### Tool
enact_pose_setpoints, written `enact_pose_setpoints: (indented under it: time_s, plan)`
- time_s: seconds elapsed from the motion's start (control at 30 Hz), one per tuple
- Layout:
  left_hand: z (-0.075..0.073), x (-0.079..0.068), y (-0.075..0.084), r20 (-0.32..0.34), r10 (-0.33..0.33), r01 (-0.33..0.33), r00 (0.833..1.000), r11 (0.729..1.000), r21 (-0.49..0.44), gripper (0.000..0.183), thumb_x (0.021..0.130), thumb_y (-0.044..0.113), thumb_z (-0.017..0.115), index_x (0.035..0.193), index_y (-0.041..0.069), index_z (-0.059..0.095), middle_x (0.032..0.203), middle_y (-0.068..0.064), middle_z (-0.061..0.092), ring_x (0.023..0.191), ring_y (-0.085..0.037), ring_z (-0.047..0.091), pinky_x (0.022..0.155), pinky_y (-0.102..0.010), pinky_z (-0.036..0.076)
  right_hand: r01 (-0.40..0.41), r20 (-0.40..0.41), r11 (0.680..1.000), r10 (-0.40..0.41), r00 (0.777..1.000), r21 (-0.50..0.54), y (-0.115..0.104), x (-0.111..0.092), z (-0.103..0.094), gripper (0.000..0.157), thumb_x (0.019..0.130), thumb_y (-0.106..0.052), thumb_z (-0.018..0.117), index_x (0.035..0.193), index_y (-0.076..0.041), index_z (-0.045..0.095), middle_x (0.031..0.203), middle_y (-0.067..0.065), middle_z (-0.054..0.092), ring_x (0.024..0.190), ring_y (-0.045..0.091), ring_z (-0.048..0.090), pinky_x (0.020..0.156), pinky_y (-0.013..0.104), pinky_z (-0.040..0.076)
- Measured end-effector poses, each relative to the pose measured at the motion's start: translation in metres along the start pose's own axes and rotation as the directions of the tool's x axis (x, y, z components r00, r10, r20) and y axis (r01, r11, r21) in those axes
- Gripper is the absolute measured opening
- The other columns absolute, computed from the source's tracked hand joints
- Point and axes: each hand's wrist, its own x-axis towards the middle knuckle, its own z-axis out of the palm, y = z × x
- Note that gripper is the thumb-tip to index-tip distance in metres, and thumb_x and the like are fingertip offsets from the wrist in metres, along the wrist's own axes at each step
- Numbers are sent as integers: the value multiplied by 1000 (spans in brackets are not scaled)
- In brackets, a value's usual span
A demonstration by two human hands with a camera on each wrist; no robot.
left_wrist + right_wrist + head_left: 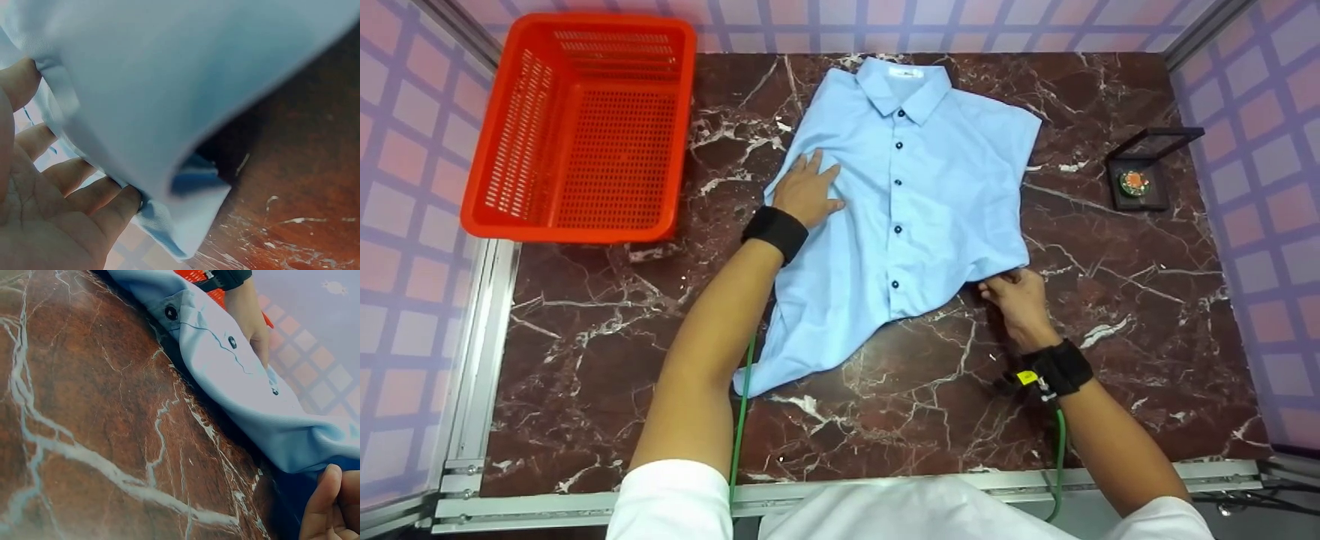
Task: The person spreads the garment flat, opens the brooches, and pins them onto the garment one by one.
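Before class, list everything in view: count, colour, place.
shirt: 1, light blue, table centre
basket: 1, red, back left
open box: 1, black, right side
disc: 1, orange-green, in box
tabletop: 1, maroon, beneath shirt
walls: 3, pink-lilac checks, left, back, right
rails: several, silver, table edges
cables: 2, green, front edge
wires: several, black, bottom right
tag: 1, yellow, right wrist
wristbands: 2, black, both wrists
top: 1, white, bottom edge
left hand: 1, bare, on shirt
right hand: 1, bare, pinching shirt hem

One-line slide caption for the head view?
Left hand resting on a blue shirt, right hand pinching its hem, red basket at upper left.
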Motion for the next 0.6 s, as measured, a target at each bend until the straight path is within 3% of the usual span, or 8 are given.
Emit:
enact_pose_setpoints:
  time_s: [0.23,0.6]
  plan:
    - [0,1,1,5,1,-1,1000,1000,-4,72,99,44,61,159,16,32,166,-17,13,152,-40,10,122,-46,17,-2,24,1000,2,1000,-9,1,-3,-6,10,93,10,58,103,7,58,70,2,66,61,9,61,59,18,53]
    - [0,1,1,2,-7,7,1000,1000,5,72,99,44,61,159,16,32,166,-17,12,152,-39,9,122,-46,16,-9,31,1000,9,999,-2,3,-6,-16,11,93,5,66,101,8,60,74,4,67,62,10,63,59,17,54]
